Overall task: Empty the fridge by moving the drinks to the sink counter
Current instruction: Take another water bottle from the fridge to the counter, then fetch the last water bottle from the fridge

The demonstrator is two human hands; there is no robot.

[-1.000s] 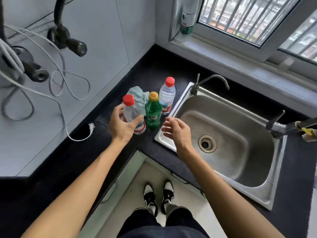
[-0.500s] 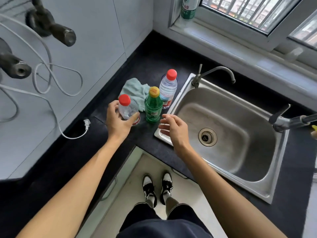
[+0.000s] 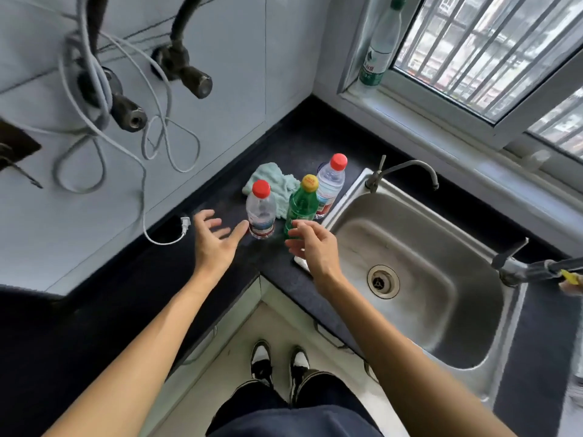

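While your left hand (image 3: 214, 238) hovers spread and empty, thumb just beside the near clear bottle (image 3: 261, 212), that bottle stands upright on its own on the dark tabletop (image 3: 299, 143). Can't tell if the thumb touches it. Your right hand (image 3: 312, 247) is loose too, fingers lightly curled, grasping nothing; its fingertips overlap the base of the green bottle (image 3: 301, 205) in this view, contact unclear.

Three drinks are on the tabletop: near clear bottle, green bottle, and the far clear bottle (image 3: 331, 187), red caps on both clear ones, yellow on the green. They sit bunched in the corner by the sink (image 3: 410, 234) rim, probably to keep them off the tabletop's front edge and leave room for more. A teal cloth (image 3: 274, 181) lies bunched behind them, touching or nearly so.

Judgement: placement step looks done for this bottle, both hands free to go back for another. Fridge not in view, so what's left can't be told. Risk: bottles stand close, so a careless pull-back could knock one toward the sink.
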